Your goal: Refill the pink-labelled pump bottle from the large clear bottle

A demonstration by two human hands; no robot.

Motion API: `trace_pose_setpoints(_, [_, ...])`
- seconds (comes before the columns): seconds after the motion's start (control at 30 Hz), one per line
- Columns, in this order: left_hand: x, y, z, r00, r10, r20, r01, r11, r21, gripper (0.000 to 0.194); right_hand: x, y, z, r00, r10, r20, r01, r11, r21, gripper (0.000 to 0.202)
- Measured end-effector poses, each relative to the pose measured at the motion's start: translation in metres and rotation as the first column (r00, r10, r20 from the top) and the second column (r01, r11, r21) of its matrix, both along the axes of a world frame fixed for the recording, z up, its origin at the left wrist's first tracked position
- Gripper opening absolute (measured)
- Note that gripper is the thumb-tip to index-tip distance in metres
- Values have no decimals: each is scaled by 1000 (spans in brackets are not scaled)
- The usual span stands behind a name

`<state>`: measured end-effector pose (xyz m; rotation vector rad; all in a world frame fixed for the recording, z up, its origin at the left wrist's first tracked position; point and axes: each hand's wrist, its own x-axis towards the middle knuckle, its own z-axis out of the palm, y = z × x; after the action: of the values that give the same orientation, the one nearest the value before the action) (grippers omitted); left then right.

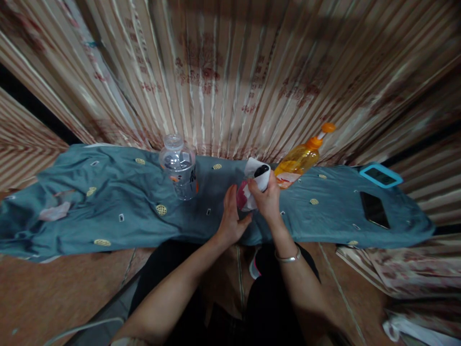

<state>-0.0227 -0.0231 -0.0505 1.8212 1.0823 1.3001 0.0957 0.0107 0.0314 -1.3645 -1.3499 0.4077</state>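
Note:
A small pink bottle [242, 196] with a black top [261, 170] is tilted just above the cloth-covered surface. My left hand [232, 221] cups its lower left side, fingers along it and thumb spread below. My right hand [267, 198] presses a white tissue [264, 180] around the bottle's upper part, fingers closed. The tissue and fingers cover much of the bottle, so its full shape is hidden. Just beyond my right hand, a bottle of orange liquid [297, 163] with an orange pump leans over. To the left stands a clear plastic bottle [180, 168] without a cap.
A green-blue patterned cloth [133, 187] covers the long narrow surface. On its right lie a black phone [374, 210] and a blue-framed device [381, 176]. A crumpled pale tissue [55, 211] rests far left. A pleated curtain [230, 96] hangs close behind; my legs are below the front edge.

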Motion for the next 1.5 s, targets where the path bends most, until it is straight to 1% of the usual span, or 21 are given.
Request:
trace_pose_setpoints(0.07, [-3,10,5,999,35,14,-34,998,-48,100,1,-1,-2,1000,17,8,-17,1000,-2,31])
trace_pose_setpoints(0.1, [-4,15,7,999,34,16,-33,997,-64,106,2,-1,-4,1000,30,9,-30,1000,-3,34])
trace_pose_setpoints(0.2, [-6,29,14,999,-35,19,37,995,-91,118,6,-3,-9,995,98,-17,-98,995,-4,45])
trace_pose_setpoints(0.27, [-5,37,19,996,-85,41,89,991,-104,120,10,-4,-13,988,147,-47,-148,989,-8,50])
trace_pose_setpoints(0.33, [-2,42,25,988,-127,92,136,984,-112,116,14,-4,-16,977,197,-85,-199,980,-18,54])
trace_pose_setpoints(0.43, [4,49,33,971,-166,170,188,974,-128,104,19,-4,-19,941,286,-179,-297,954,-36,60])
trace_pose_setpoints(0.5, [6,51,37,974,-158,164,181,974,-136,96,22,-4,-20,914,329,-237,-348,937,-43,62])
trace_pose_setpoints(0.57, [7,53,38,984,-139,116,154,979,-135,89,23,-4,-21,898,346,-272,-371,928,-44,63])
trace_pose_setpoints(0.63, [6,53,36,989,-130,77,138,983,-120,86,22,-4,-23,886,354,-300,-383,923,-42,63])
trace_pose_setpoints(0.77, [5,52,26,989,-125,76,129,990,-54,87,20,-7,-29,872,360,-332,-397,916,-51,69])
trace_pose_setpoints(0.9, [7,50,18,992,-114,57,116,993,-35,94,20,-13,-39,894,362,-266,-391,918,-66,69])
trace_pose_setpoints(0.97, [8,50,16,993,-106,55,108,993,-37,94,20,-16,-46,905,368,-215,-391,917,-78,69])
trace_pose_setpoints(1.1, [10,50,12,995,-87,48,87,996,-13,94,24,-20,-64,919,375,-123,-391,908,-149,68])
trace_pose_setpoints(1.2, [9,49,8,995,-102,16,102,995,15,97,28,-21,-75,921,376,-103,-389,903,-184,65])
trace_pose_setpoints(1.3, [6,47,6,994,-98,-37,98,995,11,102,32,-23,-84,914,395,-96,-406,889,-211,62])
trace_pose_setpoints(1.4, [2,43,6,993,-99,-70,97,995,-22,110,32,-23,-87,914,400,-73,-405,881,-244,61])
trace_pose_setpoints(1.5, [-2,37,5,994,-93,-65,90,995,-43,113,30,-23,-80,926,373,-53,-373,890,-262,60])
